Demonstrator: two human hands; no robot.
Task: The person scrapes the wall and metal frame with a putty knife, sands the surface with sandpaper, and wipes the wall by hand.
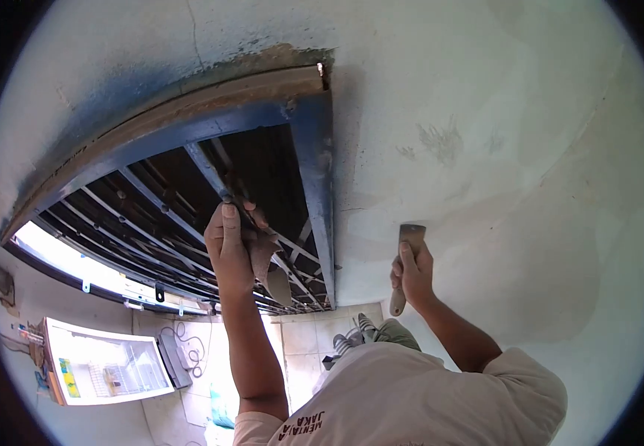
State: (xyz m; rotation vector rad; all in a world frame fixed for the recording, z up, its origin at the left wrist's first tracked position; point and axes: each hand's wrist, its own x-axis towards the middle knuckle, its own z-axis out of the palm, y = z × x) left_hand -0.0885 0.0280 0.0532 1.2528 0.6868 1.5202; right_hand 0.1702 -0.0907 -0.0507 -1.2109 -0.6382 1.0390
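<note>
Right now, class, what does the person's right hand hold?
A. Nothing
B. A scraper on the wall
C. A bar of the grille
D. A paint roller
B: the right hand grips a scraper by its handle, blade against the wall, while the left hand grips a bar of the grille.
</note>
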